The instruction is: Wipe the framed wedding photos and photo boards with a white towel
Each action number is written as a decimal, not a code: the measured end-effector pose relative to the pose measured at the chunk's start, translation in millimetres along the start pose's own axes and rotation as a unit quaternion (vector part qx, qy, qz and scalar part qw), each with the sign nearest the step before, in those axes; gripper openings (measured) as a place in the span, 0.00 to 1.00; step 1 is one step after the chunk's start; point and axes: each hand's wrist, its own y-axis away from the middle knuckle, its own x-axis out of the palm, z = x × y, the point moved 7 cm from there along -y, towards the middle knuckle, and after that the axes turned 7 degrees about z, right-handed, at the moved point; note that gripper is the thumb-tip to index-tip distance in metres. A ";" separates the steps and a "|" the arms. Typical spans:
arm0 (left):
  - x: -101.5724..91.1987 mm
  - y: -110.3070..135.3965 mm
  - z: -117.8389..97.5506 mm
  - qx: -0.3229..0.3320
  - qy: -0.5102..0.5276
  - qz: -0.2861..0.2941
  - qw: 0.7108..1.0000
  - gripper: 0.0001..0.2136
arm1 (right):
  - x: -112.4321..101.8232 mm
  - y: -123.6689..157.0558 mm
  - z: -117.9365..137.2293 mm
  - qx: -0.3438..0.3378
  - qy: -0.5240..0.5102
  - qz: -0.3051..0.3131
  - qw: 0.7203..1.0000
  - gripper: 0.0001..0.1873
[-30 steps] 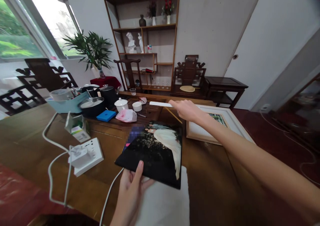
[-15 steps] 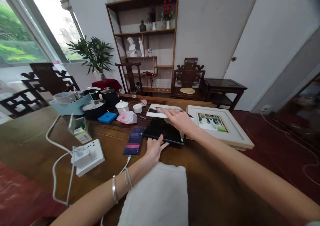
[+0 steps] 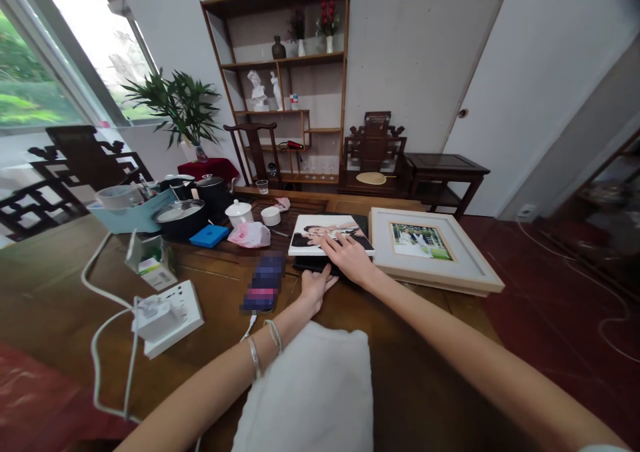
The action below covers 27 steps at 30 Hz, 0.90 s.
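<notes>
A photo panel with white edges and a printed picture of people lies over a black flat case, hiding most of it. My right hand is at the panel's front edge, fingers on the picture, its thumb hidden. Just below, my left hand grips the front edge of the black case, thumb on top. Left of that hand is a phone, its screen blurred, with a white cable plugged in. A white cloth is on the near side, below my left hand.
Right of the panel lies a wooden picture frame on another flat piece. On the left are a power strip, an opened small box, a blue box, a pan and a kettle. A white lidded cup stands behind a plastic bag.
The photo panel has come nearer with my right hand and now covers most of the black case. My left hand has stayed at the case's front edge. The view has shifted slightly.
</notes>
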 end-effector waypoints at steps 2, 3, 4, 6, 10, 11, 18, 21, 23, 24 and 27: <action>1.3 -2.6 0.0 -0.009 0.000 0.015 1.000 0.13 | 2.2 0.1 1.4 0.009 -0.002 0.003 1.000 0.21; 1.8 -3.7 0.0 -0.014 0.000 0.023 1.000 0.13 | 3.4 0.2 1.5 0.015 -0.006 0.008 1.000 0.22; 2.1 -4.7 0.2 -0.021 0.000 0.032 0.999 0.14 | 5.0 0.3 1.2 0.023 -0.013 0.014 1.000 0.22; 2.1 -6.5 1.0 -0.034 0.001 0.048 0.998 0.14 | 9.4 0.7 0.2 0.037 -0.029 0.033 0.998 0.24; 0.1 -8.8 3.4 -0.054 0.004 0.063 0.997 0.14 | 17.6 1.1 0.3 0.048 -0.044 0.052 0.997 0.24; -0.5 -9.2 3.9 -0.057 0.004 0.064 0.996 0.14 | 19.1 0.9 0.5 0.051 -0.045 0.052 0.996 0.24; -2.2 -11.5 4.2 -0.070 0.005 0.062 0.996 0.14 | 28.0 -0.9 6.6 0.063 -0.049 0.072 0.994 0.25; -2.7 -12.0 3.4 -0.073 0.009 0.062 0.995 0.14 | 28.4 1.1 11.4 0.051 -0.053 0.095 0.993 0.26; -3.1 -11.9 2.9 -0.073 0.008 0.062 0.995 0.13 | 27.9 3.4 12.2 0.044 -0.059 0.118 0.990 0.29; -3.2 -11.8 2.8 -0.074 0.008 0.062 0.995 0.13 | 27.9 4.7 12.0 0.041 -0.065 0.133 0.988 0.31; -2.7 -11.4 2.8 -0.075 0.004 0.066 0.995 0.10 | 28.1 8.1 12.0 0.018 -0.091 0.176 0.980 0.34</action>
